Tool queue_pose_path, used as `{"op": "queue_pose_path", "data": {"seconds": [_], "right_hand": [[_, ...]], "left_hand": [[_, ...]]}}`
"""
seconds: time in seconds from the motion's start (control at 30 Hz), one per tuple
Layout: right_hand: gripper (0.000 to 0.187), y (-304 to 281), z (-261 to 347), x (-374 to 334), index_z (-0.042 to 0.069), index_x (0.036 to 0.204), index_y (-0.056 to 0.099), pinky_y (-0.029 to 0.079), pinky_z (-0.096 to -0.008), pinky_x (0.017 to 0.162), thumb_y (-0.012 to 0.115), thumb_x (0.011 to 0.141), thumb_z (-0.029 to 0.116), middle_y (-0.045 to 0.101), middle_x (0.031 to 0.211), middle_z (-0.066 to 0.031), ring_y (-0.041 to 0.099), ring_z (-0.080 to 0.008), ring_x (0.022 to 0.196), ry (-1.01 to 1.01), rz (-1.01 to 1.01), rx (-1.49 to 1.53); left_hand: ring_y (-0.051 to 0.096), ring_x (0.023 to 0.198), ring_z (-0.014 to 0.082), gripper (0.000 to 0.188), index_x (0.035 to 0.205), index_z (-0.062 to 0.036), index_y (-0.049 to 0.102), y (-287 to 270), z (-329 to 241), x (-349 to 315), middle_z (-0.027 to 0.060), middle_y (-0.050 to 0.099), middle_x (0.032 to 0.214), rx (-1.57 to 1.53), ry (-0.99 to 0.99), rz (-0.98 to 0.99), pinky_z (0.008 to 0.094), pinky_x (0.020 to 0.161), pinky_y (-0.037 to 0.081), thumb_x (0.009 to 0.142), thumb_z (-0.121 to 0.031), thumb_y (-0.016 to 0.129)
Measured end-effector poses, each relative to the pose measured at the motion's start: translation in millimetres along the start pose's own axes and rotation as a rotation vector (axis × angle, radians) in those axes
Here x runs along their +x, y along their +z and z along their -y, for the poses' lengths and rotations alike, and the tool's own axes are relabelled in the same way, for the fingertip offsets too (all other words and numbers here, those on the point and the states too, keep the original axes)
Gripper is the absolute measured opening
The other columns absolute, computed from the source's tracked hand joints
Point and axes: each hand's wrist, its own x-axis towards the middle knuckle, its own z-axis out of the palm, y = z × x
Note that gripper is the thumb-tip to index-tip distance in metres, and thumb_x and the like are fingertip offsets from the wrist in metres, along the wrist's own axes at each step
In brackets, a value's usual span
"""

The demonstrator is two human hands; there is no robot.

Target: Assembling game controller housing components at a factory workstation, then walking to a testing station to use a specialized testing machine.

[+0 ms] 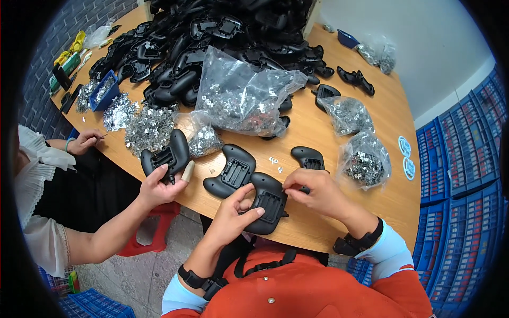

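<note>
My left hand (pixel 229 218) is closed on a black game controller shell (pixel 269 205), its open battery compartment facing up. My right hand (pixel 317 192) is pinched at the shell's upper right edge; a small dark piece shows by its fingers, too little of it to name. Just left of the held shell, another controller shell (pixel 233 168) lies on the table with its battery slots showing. Beyond my right hand is one more shell (pixel 307 157), partly hidden by that hand. A few tiny metal clips (pixel 273 160) lie loose between them.
A co-worker's hand (pixel 159 186) at the left holds another controller. Bags of metal clips (pixel 249 98), (pixel 366 164) and a loose clip pile (pixel 148 127) sit on the wooden table (pixel 395 119). Controllers (pixel 180 58) are heaped at the back; blue crates (pixel 466 159) stand right.
</note>
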Motion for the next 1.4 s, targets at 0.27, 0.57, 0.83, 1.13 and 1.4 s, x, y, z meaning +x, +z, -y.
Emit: {"op": "queue_pose_path", "data": {"seconds": [0.27,0.57,0.83,1.13,1.4], "right_hand": [[0.019,14,-3,-2,0.003,0.089,0.061,0.051,-0.0343,0.067,0.070,0.073,0.000,0.063,0.084,-0.0095,0.063,-0.0265,0.078,-0.285,0.086,-0.107],[0.020,17,0,0,0.003,0.089,0.059,0.049,-0.0380,0.067,0.068,0.072,0.002,0.056,0.082,-0.0118,0.059,-0.0313,0.077,-0.313,0.091,-0.153],[0.020,22,-3,-3,0.004,0.093,0.063,0.048,-0.0363,0.068,0.070,0.074,0.004,0.058,0.083,-0.0102,0.060,-0.0290,0.079,-0.250,0.108,-0.161],[0.018,23,-1,-17,0.003,0.089,0.063,0.049,-0.0367,0.067,0.069,0.072,0.001,0.057,0.083,-0.0117,0.060,-0.0312,0.078,-0.188,0.053,-0.146],[0.013,25,1,-13,0.000,0.091,0.062,0.050,-0.0288,0.060,0.067,0.079,0.003,0.057,0.081,-0.0105,0.061,-0.0221,0.070,-0.074,-0.174,0.006]], "left_hand": [[0.060,0.098,0.0139,0.062,0.139,0.0059,0.030,-1,3,1,0.0130,0.063,0.111,-0.003,-0.017,-0.011,0.0271,0.083,0.051,0.086,0.001,0.061],[0.062,0.094,0.0130,0.062,0.140,0.0047,0.031,-2,1,4,0.0112,0.064,0.106,0.009,-0.042,-0.029,0.0250,0.081,0.050,0.085,0.004,0.060],[0.043,0.074,0.0026,0.064,0.137,0.0050,0.036,-1,5,2,-0.0065,0.046,0.081,0.095,-0.022,-0.092,0.0165,0.065,0.039,0.082,-0.002,0.068],[0.057,0.089,0.0081,0.063,0.136,0.0094,0.031,2,12,3,0.0087,0.063,0.101,0.166,0.004,-0.020,0.0228,0.075,0.047,0.085,-0.005,0.064],[0.061,0.088,0.0115,0.063,0.140,0.0058,0.029,-7,4,1,0.0090,0.065,0.100,0.111,-0.031,-0.073,0.0242,0.078,0.051,0.085,0.001,0.061]]}}
